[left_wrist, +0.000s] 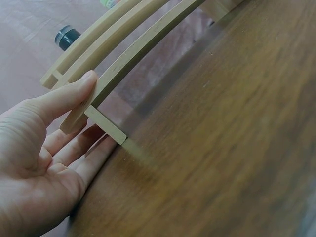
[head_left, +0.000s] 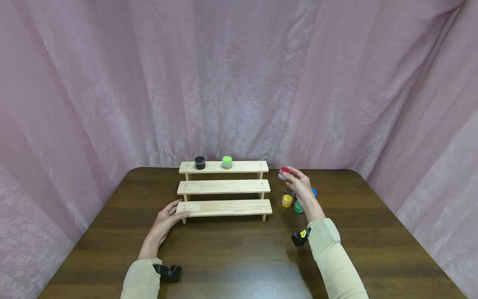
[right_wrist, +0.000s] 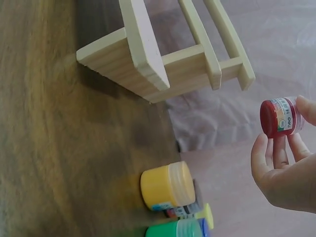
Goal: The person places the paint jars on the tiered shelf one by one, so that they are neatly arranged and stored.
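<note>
My left hand [head_left: 164, 220] grips the left end of the lowest tier of a three-tier wooden display rack [head_left: 224, 207]. In the left wrist view its thumb lies on the board's top edge and its fingers reach underneath, beside the rack's leg. My right hand [head_left: 304, 191] pinches a small red paint jar [right_wrist: 276, 117] with a printed label between thumb and fingers, raised to the right of the rack. On the top tier stand a black paint jar [head_left: 200, 162] and, to its right, a light green paint jar [head_left: 227, 162].
Below my right hand, a yellow jar [head_left: 286, 201], a green jar [head_left: 298, 207] and a blue-topped jar [head_left: 314, 192] stand grouped on the brown wooden table [head_left: 231, 257]. A grey-looking jar [right_wrist: 198, 200] is partly hidden behind the yellow one. Pink curtains [head_left: 239, 83] hang behind the table.
</note>
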A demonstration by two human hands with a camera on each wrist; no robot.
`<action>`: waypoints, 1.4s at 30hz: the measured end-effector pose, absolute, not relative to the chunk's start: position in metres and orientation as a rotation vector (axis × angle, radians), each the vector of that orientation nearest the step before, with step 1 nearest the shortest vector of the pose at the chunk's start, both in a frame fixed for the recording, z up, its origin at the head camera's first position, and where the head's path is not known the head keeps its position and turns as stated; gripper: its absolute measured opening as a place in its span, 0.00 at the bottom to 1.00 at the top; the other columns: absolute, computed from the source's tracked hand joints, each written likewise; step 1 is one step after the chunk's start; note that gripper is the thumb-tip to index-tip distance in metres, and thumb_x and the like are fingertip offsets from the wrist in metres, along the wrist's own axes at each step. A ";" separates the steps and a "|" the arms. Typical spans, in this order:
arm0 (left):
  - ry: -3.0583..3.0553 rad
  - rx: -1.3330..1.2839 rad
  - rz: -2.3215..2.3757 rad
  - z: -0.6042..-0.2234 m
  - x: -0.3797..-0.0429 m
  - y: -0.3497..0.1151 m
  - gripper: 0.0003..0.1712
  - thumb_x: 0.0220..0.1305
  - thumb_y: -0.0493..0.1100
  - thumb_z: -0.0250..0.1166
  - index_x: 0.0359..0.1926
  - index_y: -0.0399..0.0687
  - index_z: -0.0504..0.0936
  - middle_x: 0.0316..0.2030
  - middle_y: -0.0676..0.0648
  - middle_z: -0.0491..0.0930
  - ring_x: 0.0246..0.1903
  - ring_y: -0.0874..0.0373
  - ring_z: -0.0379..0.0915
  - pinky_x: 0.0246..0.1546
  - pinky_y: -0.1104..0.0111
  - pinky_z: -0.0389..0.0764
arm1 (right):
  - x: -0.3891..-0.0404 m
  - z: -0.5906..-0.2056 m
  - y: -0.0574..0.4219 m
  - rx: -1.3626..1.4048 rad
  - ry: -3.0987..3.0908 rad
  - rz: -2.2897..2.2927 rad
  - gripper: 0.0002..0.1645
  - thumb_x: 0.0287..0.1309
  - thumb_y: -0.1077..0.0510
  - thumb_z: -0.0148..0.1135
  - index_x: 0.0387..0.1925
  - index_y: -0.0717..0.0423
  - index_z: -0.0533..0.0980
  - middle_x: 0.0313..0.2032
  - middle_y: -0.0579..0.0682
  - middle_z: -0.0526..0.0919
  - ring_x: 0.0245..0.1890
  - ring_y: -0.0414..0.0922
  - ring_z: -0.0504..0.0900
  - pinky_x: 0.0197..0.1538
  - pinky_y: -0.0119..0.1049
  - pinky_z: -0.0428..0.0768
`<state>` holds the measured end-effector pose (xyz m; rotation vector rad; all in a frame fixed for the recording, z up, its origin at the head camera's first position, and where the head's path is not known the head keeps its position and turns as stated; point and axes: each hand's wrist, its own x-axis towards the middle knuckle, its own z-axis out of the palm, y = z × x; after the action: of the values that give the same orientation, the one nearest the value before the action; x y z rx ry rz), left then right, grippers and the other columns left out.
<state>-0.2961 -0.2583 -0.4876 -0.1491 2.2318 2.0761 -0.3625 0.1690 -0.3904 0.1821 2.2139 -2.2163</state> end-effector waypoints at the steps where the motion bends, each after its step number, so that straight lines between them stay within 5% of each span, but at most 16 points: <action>1: 2.229 -0.145 2.078 -0.488 -0.297 -0.258 0.45 0.61 0.44 0.69 0.75 0.45 0.56 0.71 0.36 0.62 0.43 0.80 0.72 0.46 0.85 0.72 | -0.363 -0.389 0.168 0.182 2.238 -2.201 0.34 0.68 0.53 0.57 0.72 0.54 0.61 0.49 0.39 0.70 0.45 0.29 0.73 0.65 0.37 0.72; 17: 2.262 -0.140 2.042 -0.487 -0.296 -0.260 0.46 0.62 0.46 0.69 0.75 0.46 0.55 0.71 0.36 0.62 0.45 0.79 0.71 0.47 0.85 0.72 | -0.372 -0.375 0.137 0.079 2.300 -2.144 0.33 0.65 0.53 0.62 0.69 0.55 0.66 0.45 0.39 0.75 0.43 0.32 0.76 0.53 0.28 0.76; 23: 2.260 -0.151 2.041 -0.487 -0.295 -0.258 0.46 0.62 0.46 0.69 0.75 0.46 0.56 0.71 0.37 0.62 0.44 0.80 0.71 0.46 0.85 0.72 | -0.376 -0.371 0.125 0.026 2.332 -2.136 0.30 0.64 0.55 0.63 0.66 0.56 0.69 0.45 0.40 0.77 0.42 0.33 0.77 0.61 0.39 0.76; 27: 2.267 -0.149 2.027 -0.486 -0.294 -0.258 0.46 0.61 0.46 0.69 0.75 0.46 0.56 0.71 0.37 0.62 0.45 0.79 0.71 0.46 0.84 0.72 | -0.379 -0.369 0.115 -0.043 2.379 -2.100 0.29 0.64 0.57 0.63 0.64 0.58 0.71 0.52 0.52 0.79 0.47 0.40 0.78 0.66 0.49 0.72; 32: 2.278 -0.162 2.022 -0.485 -0.294 -0.258 0.46 0.61 0.47 0.69 0.75 0.46 0.56 0.71 0.37 0.63 0.45 0.78 0.71 0.46 0.84 0.72 | -0.385 -0.368 0.102 -0.099 2.405 -2.036 0.29 0.63 0.57 0.63 0.64 0.58 0.72 0.58 0.60 0.77 0.53 0.48 0.78 0.66 0.49 0.72; 37: 2.259 -0.164 2.042 -0.487 -0.293 -0.256 0.45 0.61 0.46 0.69 0.74 0.46 0.56 0.71 0.36 0.63 0.44 0.78 0.72 0.45 0.84 0.72 | -0.387 -0.368 0.094 -0.069 2.373 -2.061 0.28 0.63 0.58 0.63 0.63 0.58 0.72 0.57 0.61 0.77 0.50 0.46 0.79 0.64 0.48 0.74; 42: 2.260 -0.161 2.054 -0.488 -0.293 -0.256 0.44 0.62 0.44 0.68 0.74 0.46 0.57 0.70 0.35 0.63 0.42 0.79 0.72 0.45 0.84 0.72 | -0.392 -0.364 0.091 -0.020 2.295 -2.087 0.30 0.63 0.58 0.62 0.66 0.59 0.69 0.61 0.58 0.75 0.57 0.49 0.77 0.66 0.46 0.72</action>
<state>-0.2930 -0.2560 -0.4876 -0.1613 2.2604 2.0545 -0.3921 0.0913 -0.3644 -0.0205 2.2949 -2.0869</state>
